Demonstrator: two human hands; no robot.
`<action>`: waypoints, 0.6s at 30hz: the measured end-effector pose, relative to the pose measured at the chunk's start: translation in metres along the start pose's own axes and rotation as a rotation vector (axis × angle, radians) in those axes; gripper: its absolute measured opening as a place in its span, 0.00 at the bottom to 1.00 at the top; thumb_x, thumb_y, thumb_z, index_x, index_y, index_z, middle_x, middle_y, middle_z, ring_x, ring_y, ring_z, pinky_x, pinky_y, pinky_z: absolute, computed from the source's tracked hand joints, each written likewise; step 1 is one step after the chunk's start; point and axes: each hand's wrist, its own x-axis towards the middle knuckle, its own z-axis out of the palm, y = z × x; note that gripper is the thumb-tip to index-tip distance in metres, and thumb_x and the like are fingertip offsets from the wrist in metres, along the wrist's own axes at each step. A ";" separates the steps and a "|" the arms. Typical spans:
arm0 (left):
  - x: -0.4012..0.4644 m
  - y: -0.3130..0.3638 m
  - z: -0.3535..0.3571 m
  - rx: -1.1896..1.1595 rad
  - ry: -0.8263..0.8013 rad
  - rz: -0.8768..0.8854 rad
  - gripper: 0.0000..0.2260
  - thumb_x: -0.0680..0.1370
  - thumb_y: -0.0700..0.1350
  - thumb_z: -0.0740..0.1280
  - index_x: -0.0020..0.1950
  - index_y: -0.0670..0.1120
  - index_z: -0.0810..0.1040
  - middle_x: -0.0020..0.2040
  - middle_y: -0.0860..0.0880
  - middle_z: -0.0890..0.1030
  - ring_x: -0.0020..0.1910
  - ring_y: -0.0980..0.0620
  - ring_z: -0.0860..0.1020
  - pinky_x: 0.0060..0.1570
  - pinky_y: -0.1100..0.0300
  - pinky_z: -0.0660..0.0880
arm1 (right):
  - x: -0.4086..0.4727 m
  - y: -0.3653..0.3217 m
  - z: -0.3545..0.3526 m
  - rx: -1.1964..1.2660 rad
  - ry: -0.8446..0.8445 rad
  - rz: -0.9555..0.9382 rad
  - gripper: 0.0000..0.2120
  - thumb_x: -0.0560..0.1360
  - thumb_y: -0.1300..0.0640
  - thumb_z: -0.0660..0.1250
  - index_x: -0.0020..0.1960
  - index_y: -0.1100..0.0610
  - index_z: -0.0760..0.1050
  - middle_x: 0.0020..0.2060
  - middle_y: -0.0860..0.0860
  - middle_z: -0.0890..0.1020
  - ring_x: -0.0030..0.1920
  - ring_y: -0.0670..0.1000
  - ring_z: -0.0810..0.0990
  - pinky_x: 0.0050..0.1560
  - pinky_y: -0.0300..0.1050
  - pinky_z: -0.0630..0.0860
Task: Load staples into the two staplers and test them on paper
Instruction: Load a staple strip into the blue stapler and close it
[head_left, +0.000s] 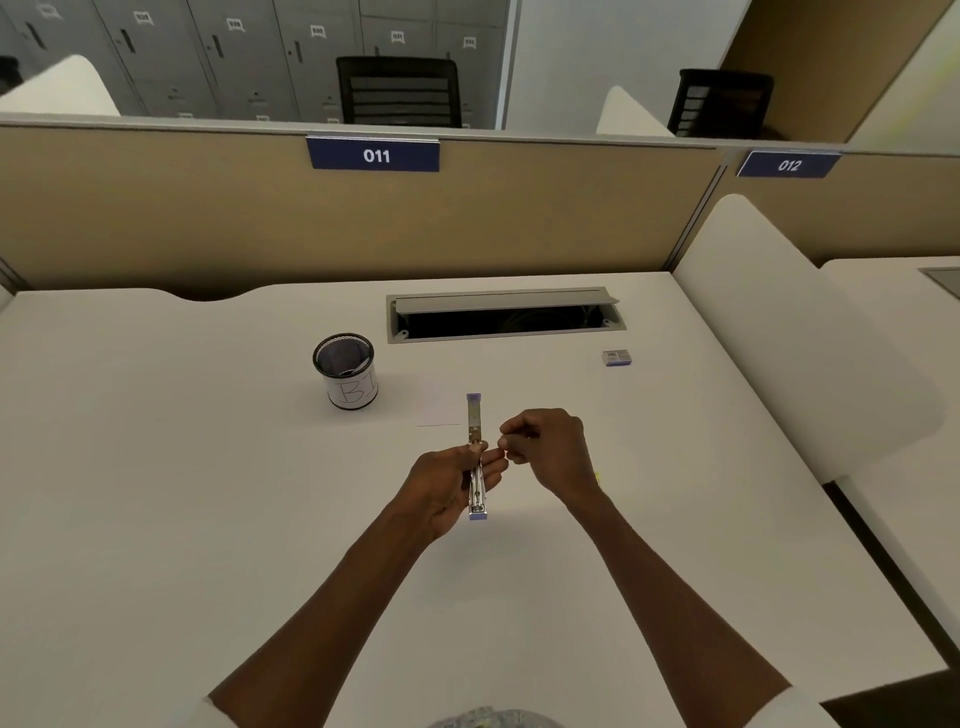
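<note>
Loading step, by the look of it. Left hand (447, 488) holds a stapler (477, 457) swung fully open above the desk (156, 467), fingers curled round its hinge end, the near half lying across the palm with the staple channel facing up. The lid half points away toward the partition (208, 218), purple tip at the far end.

Right hand (545, 449) sits just beside the hinge, thumb and forefinger pinched together, other fingers curled in. Probably a staple strip in the pinch; too small to tell. Only one stapler in view; the second I cannot find.

Next move, as I judge it: bring the pinch over the channel, line the strip up lengthwise, drop it in legs down, then fold the lid shut. Narrow slot, so it calls for fine alignment and a steady left hand.

Paper (439, 410), white on white and faint, lies flat just beyond the hands, partly under the lid half. Staple box (616, 357) sits well off to the far right. Mesh cup (345, 370) stands to the far left of the paper.

Room: broad bare desk on both sides of the hands and toward the body. Cable tray (504, 314) gapes open at the back, a place where loose staples could fall. Desk's right edge lies well apart from the hands.
</note>
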 end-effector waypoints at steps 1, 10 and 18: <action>0.000 0.000 0.001 -0.005 0.000 0.004 0.08 0.82 0.34 0.58 0.55 0.33 0.76 0.50 0.36 0.83 0.45 0.43 0.85 0.45 0.54 0.80 | 0.000 0.000 0.001 -0.055 -0.001 -0.048 0.04 0.68 0.67 0.71 0.42 0.63 0.84 0.32 0.53 0.84 0.29 0.46 0.80 0.37 0.40 0.79; 0.004 0.001 0.002 -0.036 0.036 0.036 0.07 0.82 0.35 0.59 0.53 0.34 0.76 0.43 0.39 0.85 0.43 0.45 0.85 0.45 0.55 0.79 | -0.012 0.001 0.009 -0.292 -0.047 -0.195 0.09 0.76 0.64 0.66 0.53 0.61 0.83 0.48 0.56 0.86 0.48 0.53 0.84 0.49 0.34 0.71; 0.005 -0.002 0.005 -0.008 0.037 0.082 0.07 0.81 0.36 0.61 0.54 0.35 0.77 0.46 0.40 0.86 0.47 0.46 0.85 0.49 0.55 0.79 | -0.006 -0.007 -0.001 -0.084 0.007 0.044 0.08 0.69 0.67 0.70 0.46 0.61 0.85 0.39 0.55 0.86 0.39 0.52 0.84 0.49 0.50 0.81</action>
